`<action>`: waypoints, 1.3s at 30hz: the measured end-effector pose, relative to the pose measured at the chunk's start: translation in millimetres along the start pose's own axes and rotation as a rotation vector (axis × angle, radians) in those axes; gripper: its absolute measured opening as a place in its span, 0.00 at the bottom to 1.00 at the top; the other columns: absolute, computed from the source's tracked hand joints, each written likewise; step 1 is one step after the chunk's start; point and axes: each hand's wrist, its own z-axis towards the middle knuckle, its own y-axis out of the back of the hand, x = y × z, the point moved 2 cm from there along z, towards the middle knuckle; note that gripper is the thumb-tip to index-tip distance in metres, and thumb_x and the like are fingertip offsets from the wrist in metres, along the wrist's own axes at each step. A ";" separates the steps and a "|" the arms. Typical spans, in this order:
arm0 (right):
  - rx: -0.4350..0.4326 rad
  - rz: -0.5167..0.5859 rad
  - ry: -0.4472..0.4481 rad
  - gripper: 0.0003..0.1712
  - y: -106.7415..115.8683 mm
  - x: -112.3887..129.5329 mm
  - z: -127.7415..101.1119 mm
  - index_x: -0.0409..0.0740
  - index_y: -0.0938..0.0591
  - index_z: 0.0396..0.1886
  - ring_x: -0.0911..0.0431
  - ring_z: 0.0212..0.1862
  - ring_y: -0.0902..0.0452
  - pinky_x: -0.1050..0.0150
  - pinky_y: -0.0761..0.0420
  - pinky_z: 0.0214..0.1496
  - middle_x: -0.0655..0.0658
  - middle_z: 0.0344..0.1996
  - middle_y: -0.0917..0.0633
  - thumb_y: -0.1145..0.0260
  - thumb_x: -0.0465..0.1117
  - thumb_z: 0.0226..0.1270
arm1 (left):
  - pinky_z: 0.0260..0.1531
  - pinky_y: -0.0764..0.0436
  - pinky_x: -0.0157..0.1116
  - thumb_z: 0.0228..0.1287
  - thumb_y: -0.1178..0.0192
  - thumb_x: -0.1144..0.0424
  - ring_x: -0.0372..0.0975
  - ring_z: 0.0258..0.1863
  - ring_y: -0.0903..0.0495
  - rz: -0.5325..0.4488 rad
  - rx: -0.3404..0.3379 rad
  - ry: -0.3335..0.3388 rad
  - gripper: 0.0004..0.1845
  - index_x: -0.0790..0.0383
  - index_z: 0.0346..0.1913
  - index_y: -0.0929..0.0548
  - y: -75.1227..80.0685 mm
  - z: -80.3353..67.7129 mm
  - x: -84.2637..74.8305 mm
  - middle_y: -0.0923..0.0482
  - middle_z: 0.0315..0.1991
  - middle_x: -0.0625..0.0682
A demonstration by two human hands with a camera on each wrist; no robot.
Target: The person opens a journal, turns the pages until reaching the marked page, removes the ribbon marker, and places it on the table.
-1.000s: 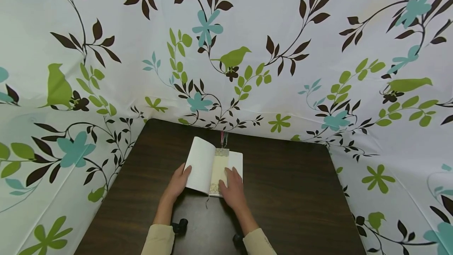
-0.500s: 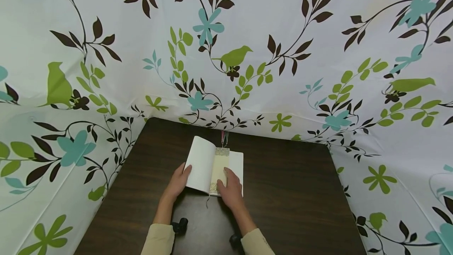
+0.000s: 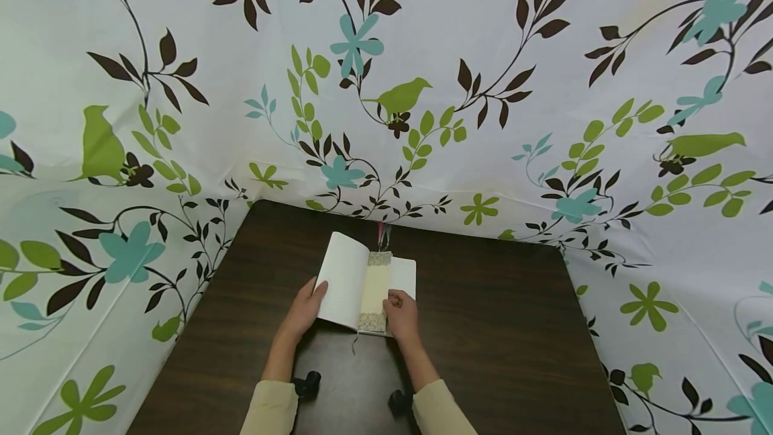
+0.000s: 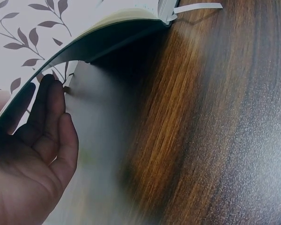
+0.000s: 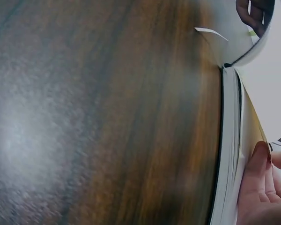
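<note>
An open notebook (image 3: 343, 277) with white pages lies on the table in the head view. My left hand (image 3: 304, 311) holds its raised left side, thumb on the page and fingers behind the dark cover (image 4: 117, 40). On the right-hand page lies a cream bookmark (image 3: 377, 284) with patterned bands at both ends and a coloured tassel (image 3: 384, 237) at its top. My right hand (image 3: 402, 314) pinches the bookmark's right edge between thumb and fingers; in the right wrist view that edge (image 5: 255, 112) lifts off the page. The notebook's thin ribbon (image 5: 210, 31) hangs from the spine.
Dark wood-grain table (image 3: 495, 327) extends to both sides of the notebook. A white cloth (image 3: 483, 32) printed with leaves and birds stands behind and beside it. Black wrist cameras (image 3: 308, 386) sit at both cuffs.
The right hand's fingers lay stretched over the bookmark and page earlier; they have drawn back to the right and curled, now pinching the bookmark's edge. The left hand has stayed put.
</note>
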 end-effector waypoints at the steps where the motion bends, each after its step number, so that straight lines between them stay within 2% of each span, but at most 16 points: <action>1: 0.002 0.011 0.001 0.18 1.0 -0.2 0.4 0.22 0.16 0.57 0.56 0.39 0.20 0.62 0.19 0.44 0.34 0.38 0.12 0.33 0.28 0.71 | 0.74 0.32 0.61 0.89 0.53 0.48 0.57 0.72 0.26 0.001 0.000 0.001 0.34 0.66 0.84 0.39 0.0 0.1 0.3 0.29 0.76 0.68; 5: -0.014 0.033 -0.024 0.15 9.8 -0.4 3.2 0.23 0.14 0.54 0.56 0.38 0.18 0.65 0.20 0.40 0.32 0.40 0.11 0.33 0.29 0.73 | 0.73 0.31 0.61 0.90 0.54 0.48 0.57 0.70 0.25 0.002 0.006 -0.001 0.34 0.66 0.84 0.39 0.1 -0.2 0.5 0.27 0.75 0.68; 10: -0.052 0.051 -0.069 0.17 30.7 0.8 8.4 0.23 0.16 0.56 0.52 0.39 0.18 0.65 0.22 0.38 0.30 0.43 0.12 0.33 0.31 0.74 | 0.73 0.30 0.59 0.89 0.54 0.47 0.56 0.70 0.24 0.008 0.008 -0.004 0.34 0.65 0.84 0.39 0.7 -0.4 0.5 0.26 0.74 0.67; 14: -0.085 0.018 -0.099 0.18 51.8 -7.0 14.7 0.24 0.17 0.59 0.50 0.42 0.18 0.64 0.22 0.39 0.31 0.46 0.13 0.34 0.32 0.77 | 0.76 0.34 0.61 0.89 0.55 0.46 0.57 0.73 0.27 0.006 0.010 -0.007 0.35 0.65 0.85 0.40 0.7 0.3 1.5 0.29 0.77 0.67; 19: -0.130 -0.010 -0.126 0.19 79.4 -24.8 22.7 0.27 0.18 0.62 0.54 0.32 0.23 0.61 0.25 0.35 0.34 0.42 0.13 0.37 0.32 0.77 | 0.79 0.37 0.62 0.90 0.55 0.47 0.59 0.77 0.32 0.008 0.014 -0.020 0.35 0.66 0.85 0.40 0.7 2.1 3.8 0.32 0.79 0.67; 23: -0.184 -0.122 -0.121 0.21 98.9 -34.4 27.4 0.35 0.19 0.66 0.56 0.26 0.26 0.60 0.27 0.31 0.36 0.42 0.12 0.39 0.34 0.78 | 0.78 0.37 0.61 0.90 0.54 0.47 0.58 0.76 0.30 -0.005 0.013 -0.007 0.34 0.64 0.85 0.40 1.0 2.3 5.5 0.31 0.79 0.66; 29: -0.244 -0.340 -0.112 0.21 114.1 -37.7 28.8 0.44 0.18 0.67 0.53 0.29 0.21 0.58 0.28 0.29 0.40 0.45 0.11 0.38 0.41 0.79 | 0.79 0.38 0.62 0.90 0.55 0.46 0.59 0.78 0.32 0.014 0.021 -0.005 0.36 0.65 0.86 0.42 1.8 0.8 4.7 0.34 0.81 0.67; 33: -0.212 -0.480 -0.110 0.24 112.0 -36.7 28.6 0.47 0.20 0.69 0.51 0.32 0.19 0.54 0.27 0.31 0.43 0.45 0.12 0.36 0.47 0.78 | 0.79 0.38 0.63 0.90 0.56 0.45 0.58 0.78 0.33 0.023 0.018 0.003 0.36 0.65 0.86 0.43 2.1 0.0 3.8 0.35 0.81 0.67; 36: -0.174 -0.607 -0.112 0.30 106.6 -35.0 28.4 0.49 0.24 0.73 0.45 0.38 0.17 0.44 0.21 0.38 0.41 0.54 0.14 0.34 0.51 0.76 | 0.79 0.39 0.63 0.90 0.56 0.45 0.59 0.79 0.34 0.026 0.021 0.004 0.36 0.65 0.86 0.43 1.6 0.0 3.6 0.36 0.81 0.67; 39: -0.140 -0.701 -0.112 0.35 102.4 -33.7 29.3 0.47 0.27 0.76 0.40 0.43 0.16 0.34 0.20 0.45 0.37 0.62 0.18 0.33 0.54 0.74 | 0.80 0.39 0.63 0.90 0.57 0.45 0.60 0.80 0.35 0.028 0.028 0.000 0.36 0.66 0.86 0.44 1.0 -0.1 3.4 0.36 0.81 0.67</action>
